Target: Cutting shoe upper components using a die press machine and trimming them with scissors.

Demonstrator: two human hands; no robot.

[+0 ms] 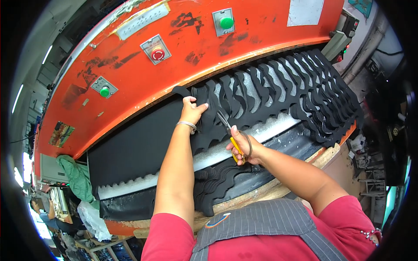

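My left hand (193,111) is closed on a folded-up end of black cut pieces (182,91), near the far edge of the worktop. Its thumb points right. My right hand (244,147) grips a pair of scissors (224,121) with a yellow handle and a dark loop. The blades are slightly apart and point up and left, just right of my left hand, over the black sheet material (143,135). Wavy-edged black strips (265,85) fan out to the right, pale surface showing between them. A stack of wavy black pieces (217,180) lies at the near edge.
An orange machine panel (187,39) runs along the far side, with a red button (157,54) and green buttons (226,23). A wooden edge (257,194) borders the near side. Green cloth (78,178) and a clear plastic bag (93,219) hang at left. Another person (48,213) is far left.
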